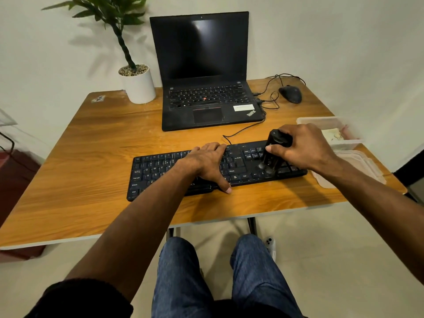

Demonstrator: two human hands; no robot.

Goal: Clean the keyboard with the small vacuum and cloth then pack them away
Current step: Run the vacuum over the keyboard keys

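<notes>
The right hand (302,149) gripped the small vacuum (274,152), fingers curled round it, nozzle down on the keyboard (160,166) at its three o'clock end. The left hand (206,164) lay flat, fingers straight, on the keys mid-board. The keyboard sat on the worktop (80,157), laptop (206,72) at twelve o'clock.

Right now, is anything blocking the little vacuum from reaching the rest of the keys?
Only the left hand, resting flat on the middle of the keyboard. The right hand holds the vacuum over the right-end keys.
</notes>
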